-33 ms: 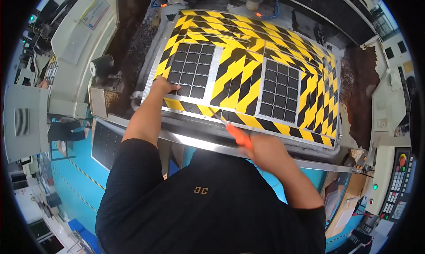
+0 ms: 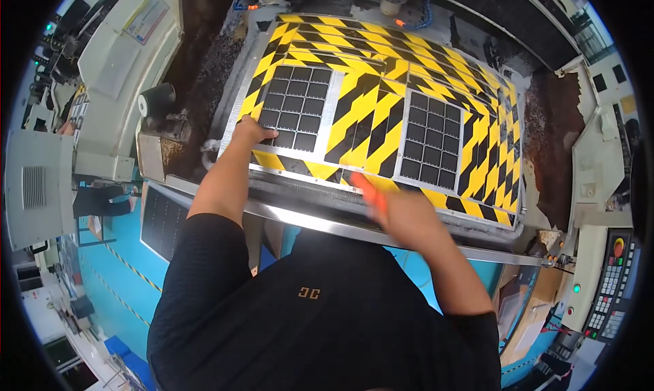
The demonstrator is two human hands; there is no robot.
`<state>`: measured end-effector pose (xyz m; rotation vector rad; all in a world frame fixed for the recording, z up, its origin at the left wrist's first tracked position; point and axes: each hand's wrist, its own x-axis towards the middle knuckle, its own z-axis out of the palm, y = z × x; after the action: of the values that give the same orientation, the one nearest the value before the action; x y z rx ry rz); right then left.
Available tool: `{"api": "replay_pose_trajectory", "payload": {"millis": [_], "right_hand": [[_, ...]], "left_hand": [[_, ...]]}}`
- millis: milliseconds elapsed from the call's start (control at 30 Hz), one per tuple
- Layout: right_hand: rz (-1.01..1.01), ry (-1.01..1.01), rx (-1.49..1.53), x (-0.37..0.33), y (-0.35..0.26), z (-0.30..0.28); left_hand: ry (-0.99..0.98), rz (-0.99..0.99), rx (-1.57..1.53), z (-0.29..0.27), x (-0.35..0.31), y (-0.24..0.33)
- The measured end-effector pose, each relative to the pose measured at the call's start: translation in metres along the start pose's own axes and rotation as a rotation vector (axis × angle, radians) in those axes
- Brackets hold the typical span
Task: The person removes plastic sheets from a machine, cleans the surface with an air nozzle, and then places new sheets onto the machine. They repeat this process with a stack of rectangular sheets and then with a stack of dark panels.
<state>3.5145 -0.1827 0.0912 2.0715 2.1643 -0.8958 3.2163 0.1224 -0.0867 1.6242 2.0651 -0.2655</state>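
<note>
Nearest the camera, the person's black short-sleeved shirt is filling the lower middle of the view, and both bare forearms are reaching up and away from it. The right hand is closing around an orange-handled tool, whose handle is sticking out toward the upper left of the fist (it is blurred, so its tip and kind cannot be told), and it is hovering just over the near edge of the bright steel rail that is running across below the cover. The left hand is lying further out with its fingers spread flat, pressing on the lower left corner of the yellow-and-black striped metal cover panel, right beside the left dark gridded window set into that panel. A second dark gridded window is sitting to the right of it, well apart from either hand. The striped panel is lying tilted across the middle of the machine, between the two hands and the far machinery. Off to the left a cream-coloured machine housing is standing, with a blue floor showing below it. At the right edge a grey control panel with buttons and a red knob is facing inward. Beyond the cover, dark chips are lying in the brown machine bed.
</note>
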Motion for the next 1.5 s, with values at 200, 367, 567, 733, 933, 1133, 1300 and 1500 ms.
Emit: {"api": "replay_pose_trajectory", "payload": {"millis": [200, 367, 567, 733, 933, 1133, 1300, 1500], "right_hand": [[0.072, 0.159, 0.016, 0.017, 0.005, 0.015], [0.804, 0.277, 0.083, -0.047, 0.143, 0.014], [0.448, 0.29, -0.302, -0.104, 0.139, 0.065], [0.757, 0.249, -0.03, -0.153, 0.238, 0.022], [0.561, 0.24, 0.003, -0.17, 0.26, 0.029], [0.492, 0.102, -0.105, -0.166, 0.278, 0.039], [0.439, 0.07, -0.09, -0.155, 0.289, 0.037], [0.437, 0.098, -0.027, -0.141, 0.295, 0.032]], "left_hand": [[-0.05, 0.241, 0.041, -0.007, 0.018, -0.006], [-0.448, 0.285, -1.19, -0.06, -0.041, 0.023], [-0.56, 0.593, -1.426, -0.057, -0.122, 0.111], [-0.678, 0.612, -1.385, 0.026, -0.184, 0.201], [-0.556, 0.402, -0.835, 0.148, -0.204, 0.244], [-0.309, 0.412, -0.506, 0.176, -0.217, 0.245], [-0.475, 0.21, -0.727, 0.174, -0.218, 0.249], [-0.472, 0.053, -0.8, 0.175, -0.213, 0.251]]}}
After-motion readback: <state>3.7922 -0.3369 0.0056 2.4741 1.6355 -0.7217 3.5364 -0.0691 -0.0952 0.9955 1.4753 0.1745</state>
